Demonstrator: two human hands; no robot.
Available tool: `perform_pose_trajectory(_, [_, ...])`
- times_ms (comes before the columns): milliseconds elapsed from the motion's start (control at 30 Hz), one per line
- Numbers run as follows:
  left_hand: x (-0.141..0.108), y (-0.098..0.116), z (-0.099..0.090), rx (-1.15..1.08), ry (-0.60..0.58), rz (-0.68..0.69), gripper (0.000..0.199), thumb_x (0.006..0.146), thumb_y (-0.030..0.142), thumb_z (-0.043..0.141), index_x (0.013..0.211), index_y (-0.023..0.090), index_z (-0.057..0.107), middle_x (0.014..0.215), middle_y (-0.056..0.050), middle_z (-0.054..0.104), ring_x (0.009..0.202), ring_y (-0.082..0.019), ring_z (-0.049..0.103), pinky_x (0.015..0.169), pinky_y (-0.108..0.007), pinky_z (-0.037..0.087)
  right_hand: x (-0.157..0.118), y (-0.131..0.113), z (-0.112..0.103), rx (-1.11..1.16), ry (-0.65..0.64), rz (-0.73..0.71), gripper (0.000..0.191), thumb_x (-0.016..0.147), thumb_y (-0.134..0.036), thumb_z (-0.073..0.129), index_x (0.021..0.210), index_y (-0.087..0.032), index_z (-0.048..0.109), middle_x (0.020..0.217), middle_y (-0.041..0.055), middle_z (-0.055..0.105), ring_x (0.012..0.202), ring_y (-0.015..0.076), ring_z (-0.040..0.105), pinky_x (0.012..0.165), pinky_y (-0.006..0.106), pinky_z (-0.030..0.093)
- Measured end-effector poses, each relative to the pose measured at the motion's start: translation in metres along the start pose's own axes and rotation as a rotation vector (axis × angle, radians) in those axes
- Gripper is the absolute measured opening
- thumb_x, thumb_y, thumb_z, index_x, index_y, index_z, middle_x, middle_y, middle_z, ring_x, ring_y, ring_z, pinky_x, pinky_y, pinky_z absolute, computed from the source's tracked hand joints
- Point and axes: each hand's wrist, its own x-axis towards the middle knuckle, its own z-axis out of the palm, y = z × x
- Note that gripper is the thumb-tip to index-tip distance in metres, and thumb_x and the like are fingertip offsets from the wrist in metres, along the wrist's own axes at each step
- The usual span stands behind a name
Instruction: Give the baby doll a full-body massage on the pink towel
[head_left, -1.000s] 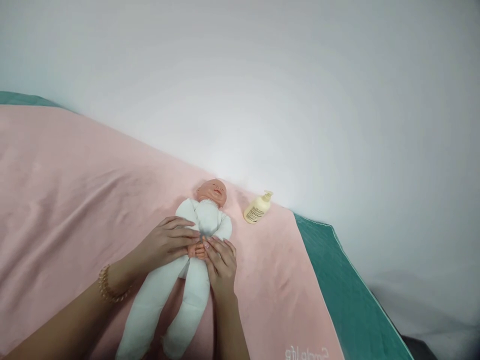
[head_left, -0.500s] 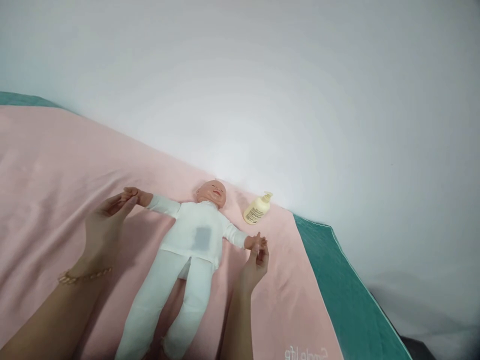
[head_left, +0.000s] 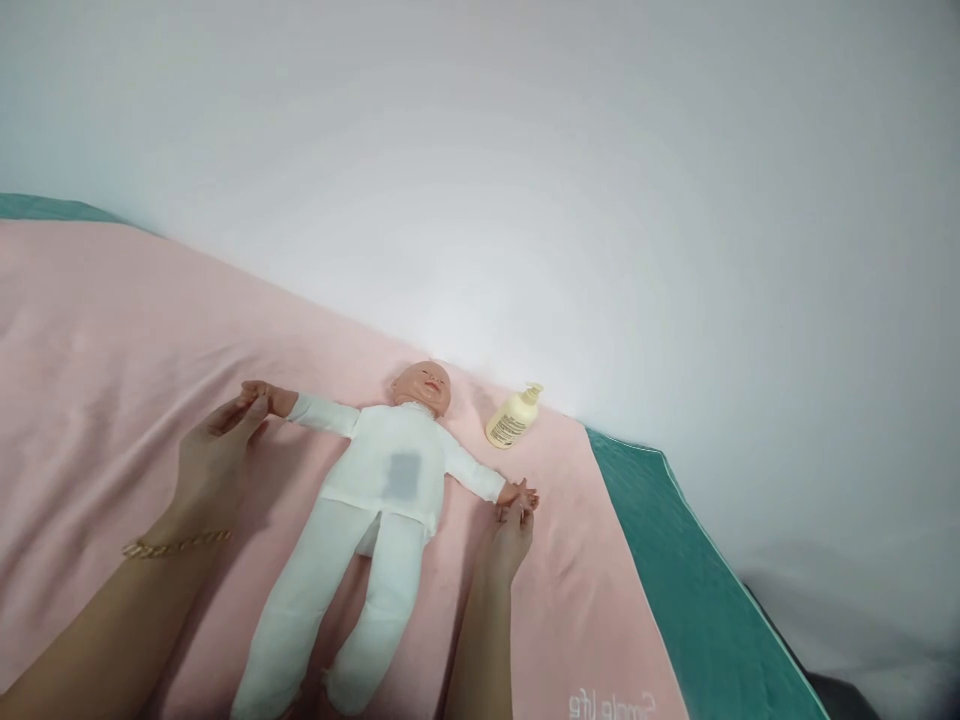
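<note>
Left hand (head_left: 206,465) and right hand (head_left: 511,545) each hold the doll (head_left: 379,450) by an arm's end, so the step in hand looks to be spreading its arms out to either side. Going on from this pose would seem to call for a light, even grip on both sides, and for both arms to be guided together so that the body does not twist. At the far left, a strip of green cloth (head_left: 60,207) shows past the edge of the pink blanket (head_left: 112,350). Above a beaded bracelet (head_left: 176,546), the left hand is nearly closed, thumb against fingers, pinching the doll's hand on that side; that arm stretches out roughly level with the shoulder. Between the two hands the doll lies face up on the blanket, in white, with a grey patch (head_left: 402,476) on its front and its legs slightly apart, pointing toward the wearer. Its other arm slants down and out to the right hand, whose thumb and fingertips nip the small hand there. How firmly either grip presses cannot be told. Just beyond, near the doll's head, a pump bottle (head_left: 512,420) leans, touched by neither hand.
</note>
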Motion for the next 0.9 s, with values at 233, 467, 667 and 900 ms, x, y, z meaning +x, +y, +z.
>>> perform_pose_trajectory(233, [-0.030, -0.011, 0.011, 0.272, -0.341, 0.445, 0.037, 0.075, 0.043, 0.079, 0.106, 0.023, 0.075, 0.116, -0.005, 0.073, 0.115, -0.028, 0.063, 0.102, -0.044, 0.049, -0.053, -0.004, 0.023, -0.262, -0.270, -0.449, 0.041, 0.092, -0.035, 0.060, 0.130, -0.016, 0.059, 0.129, 0.0130, 0.065, 0.120, 0.0241, 0.062, 0.102, 0.043, 0.052])
perform_pose_trajectory(467, [-0.027, -0.042, 0.015, 0.504, -0.862, 1.136, 0.015, 0.089, 0.026, 0.063, 0.094, 0.030, 0.077, 0.107, 0.001, 0.076, 0.124, -0.023, 0.059, 0.112, -0.044, 0.036, -0.069, 0.004, 0.026, -0.470, -0.731, -1.095, 0.043, 0.093, -0.009, 0.055, 0.132, -0.028, 0.059, 0.121, 0.0057, 0.069, 0.116, 0.0187, 0.064, 0.106, 0.046, 0.050])
perform_pose_trajectory(667, [-0.028, -0.040, 0.018, 0.652, -0.896, 1.286, 0.025, 0.094, 0.021, 0.055, 0.108, 0.032, 0.074, 0.114, 0.004, 0.074, 0.127, -0.019, 0.056, 0.113, -0.041, 0.028, -0.073, -0.001, 0.034, -0.549, -0.803, -1.128, 0.042, 0.095, -0.009, 0.053, 0.132, -0.027, 0.059, 0.119, 0.0055, 0.071, 0.119, 0.0176, 0.062, 0.108, 0.045, 0.048])
perform_pose_trajectory(900, [-0.029, -0.041, 0.018, 0.546, -0.921, 1.117, 0.024, 0.091, 0.024, 0.058, 0.104, 0.035, 0.075, 0.112, 0.004, 0.074, 0.124, -0.021, 0.059, 0.114, -0.045, 0.031, -0.071, 0.001, 0.030, -0.536, -0.810, -0.975, 0.036, 0.094, -0.015, 0.053, 0.126, -0.027, 0.065, 0.119, 0.0054, 0.071, 0.119, 0.0188, 0.062, 0.112, 0.048, 0.042])
